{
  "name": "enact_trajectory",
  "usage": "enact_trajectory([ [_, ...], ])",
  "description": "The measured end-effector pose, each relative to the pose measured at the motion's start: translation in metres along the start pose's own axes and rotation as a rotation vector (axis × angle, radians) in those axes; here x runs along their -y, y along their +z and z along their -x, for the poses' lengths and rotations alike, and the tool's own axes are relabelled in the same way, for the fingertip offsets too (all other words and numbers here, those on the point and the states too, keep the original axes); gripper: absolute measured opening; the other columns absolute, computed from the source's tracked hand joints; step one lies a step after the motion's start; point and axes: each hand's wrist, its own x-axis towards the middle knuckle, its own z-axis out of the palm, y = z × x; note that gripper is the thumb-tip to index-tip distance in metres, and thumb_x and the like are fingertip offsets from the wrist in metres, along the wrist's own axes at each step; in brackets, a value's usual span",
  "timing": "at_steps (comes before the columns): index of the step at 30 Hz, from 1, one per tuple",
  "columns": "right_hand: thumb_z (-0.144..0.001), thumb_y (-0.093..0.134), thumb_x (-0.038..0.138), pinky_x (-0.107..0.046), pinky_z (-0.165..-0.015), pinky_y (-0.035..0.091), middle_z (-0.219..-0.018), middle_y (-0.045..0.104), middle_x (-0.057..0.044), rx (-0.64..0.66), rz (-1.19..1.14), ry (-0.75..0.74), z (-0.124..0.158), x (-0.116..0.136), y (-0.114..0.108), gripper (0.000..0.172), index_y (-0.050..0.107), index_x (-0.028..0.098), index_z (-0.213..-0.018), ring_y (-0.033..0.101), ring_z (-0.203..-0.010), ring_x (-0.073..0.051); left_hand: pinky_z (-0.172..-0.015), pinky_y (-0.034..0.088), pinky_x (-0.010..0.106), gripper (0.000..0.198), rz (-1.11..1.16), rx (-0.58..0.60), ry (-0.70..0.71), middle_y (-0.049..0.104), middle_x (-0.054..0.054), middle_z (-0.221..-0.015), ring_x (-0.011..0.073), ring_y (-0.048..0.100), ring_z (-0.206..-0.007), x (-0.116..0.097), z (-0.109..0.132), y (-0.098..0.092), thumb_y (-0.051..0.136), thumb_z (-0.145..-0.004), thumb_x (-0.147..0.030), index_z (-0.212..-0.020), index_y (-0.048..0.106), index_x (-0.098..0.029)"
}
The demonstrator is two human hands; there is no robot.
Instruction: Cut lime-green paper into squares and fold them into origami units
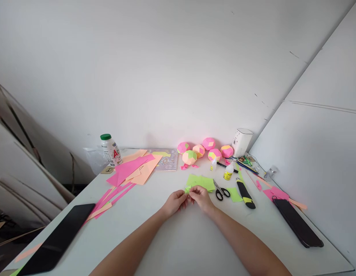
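Note:
A small piece of green paper [188, 189] is pinched between both hands above the white table. My left hand [175, 202] grips its left side, fingers closed. My right hand [201, 197] holds the right side between thumb and fingers, close beside the left. Just behind the hands lie green paper sheets [201, 183]. Black-handled scissors [222, 191] rest to the right of them, next to another green piece [234, 194] and a black and yellow cutter [246, 194].
Several paper balls [209, 144], two glue bottles [228, 171] and a white box [242, 142] stand toward the wall. Pink and orange paper [130, 168], a notebook [169, 161] and a green-capped bottle [109, 149] are at left. A black tablet [58, 237] and dark phone [297, 222] flank the table.

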Motion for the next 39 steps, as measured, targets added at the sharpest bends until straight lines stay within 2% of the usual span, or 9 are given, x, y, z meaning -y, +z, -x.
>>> enact_trajectory([
  [4, -0.066, 0.065, 0.022, -0.022, -0.042, 0.040, -0.048, 0.055, 0.007, -0.015, -0.012, -0.032, 0.000, -0.003, -0.001, 0.016, 0.050, 0.018, -0.071, 0.051, -0.043, -0.010, -0.038, 0.029, 0.021, 0.037, -0.051, -0.145, 0.061, 0.054, -0.003, -0.056, 0.0114, 0.049, -0.046, 0.006, 0.002, 0.007, 0.055, -0.073, -0.055, -0.070, 0.047, -0.019],
  [6, -0.066, 0.065, 0.021, -0.022, -0.041, 0.040, -0.051, 0.054, 0.009, -0.016, -0.031, -0.047, 0.001, -0.003, -0.001, 0.021, 0.046, 0.020, -0.075, 0.053, -0.044, -0.011, -0.038, 0.029, 0.021, 0.035, -0.074, -0.173, 0.085, 0.053, -0.004, -0.051, 0.0108, 0.045, -0.042, 0.008, 0.002, 0.008, 0.054, -0.075, -0.053, -0.070, 0.047, -0.019],
  [10, -0.066, 0.065, 0.019, -0.021, -0.041, 0.041, -0.062, 0.056, 0.009, 0.037, -0.078, -0.064, 0.002, -0.003, -0.002, 0.035, 0.044, 0.022, -0.093, 0.055, -0.047, -0.010, -0.041, 0.030, 0.022, 0.031, -0.059, -0.145, 0.128, 0.051, -0.005, -0.046, 0.0093, 0.040, -0.039, 0.011, 0.001, 0.008, 0.052, -0.078, -0.048, -0.067, 0.044, -0.019],
  [12, -0.066, 0.064, 0.017, -0.021, -0.042, 0.042, -0.062, 0.056, 0.009, 0.090, -0.061, -0.069, 0.002, -0.004, -0.004, 0.036, 0.046, 0.021, -0.097, 0.054, -0.047, -0.010, -0.042, 0.029, 0.022, 0.030, -0.070, -0.136, 0.148, 0.050, -0.005, -0.046, 0.0091, 0.040, -0.039, 0.011, 0.001, 0.008, 0.052, -0.078, -0.045, -0.066, 0.043, -0.020],
  [18, -0.063, 0.059, 0.012, -0.021, -0.041, 0.040, -0.051, 0.052, 0.010, 0.134, 0.081, -0.005, 0.001, -0.007, -0.008, 0.028, 0.053, 0.019, -0.090, 0.047, -0.040, -0.008, -0.045, 0.029, 0.022, 0.026, -0.130, -0.104, 0.147, 0.046, -0.007, -0.044, 0.0095, 0.040, -0.042, 0.010, 0.003, 0.007, 0.051, -0.076, -0.038, -0.062, 0.038, -0.021],
  [28, -0.059, 0.050, 0.011, -0.020, -0.040, 0.036, -0.050, 0.048, 0.011, 0.204, 0.081, 0.085, 0.004, 0.006, -0.006, 0.030, 0.054, 0.019, -0.088, 0.042, -0.038, -0.006, -0.047, 0.027, 0.023, 0.026, -0.105, -0.044, 0.153, 0.044, -0.006, -0.044, 0.0099, 0.038, -0.044, 0.015, 0.003, 0.004, 0.049, -0.077, -0.036, -0.060, 0.036, -0.021],
  [32, -0.059, 0.049, 0.011, -0.020, -0.040, 0.037, -0.051, 0.049, 0.011, 0.206, 0.077, 0.087, 0.007, 0.006, -0.009, 0.030, 0.054, 0.019, -0.087, 0.044, -0.038, -0.007, -0.046, 0.027, 0.023, 0.028, -0.076, -0.027, 0.146, 0.046, -0.006, -0.044, 0.0098, 0.037, -0.043, 0.015, 0.005, 0.007, 0.048, -0.077, -0.038, -0.059, 0.034, -0.021],
  [34, -0.059, 0.050, 0.011, -0.020, -0.038, 0.036, -0.049, 0.046, 0.012, 0.206, 0.086, 0.094, 0.009, 0.004, -0.011, 0.030, 0.054, 0.019, -0.087, 0.043, -0.037, -0.007, -0.047, 0.027, 0.023, 0.027, -0.111, -0.025, 0.157, 0.045, -0.006, -0.044, 0.0099, 0.037, -0.044, 0.016, 0.007, 0.010, 0.048, -0.077, -0.037, -0.059, 0.035, -0.021],
  [39, -0.062, 0.052, 0.011, -0.021, -0.041, 0.038, -0.052, 0.049, 0.010, 0.204, 0.096, 0.086, 0.017, -0.002, -0.014, 0.027, 0.053, 0.018, -0.088, 0.044, -0.040, -0.007, -0.047, 0.026, 0.023, 0.025, -0.181, -0.017, 0.177, 0.041, -0.006, -0.045, 0.0099, 0.035, -0.046, 0.018, 0.006, 0.011, 0.046, -0.077, -0.034, -0.059, 0.034, -0.021],
])
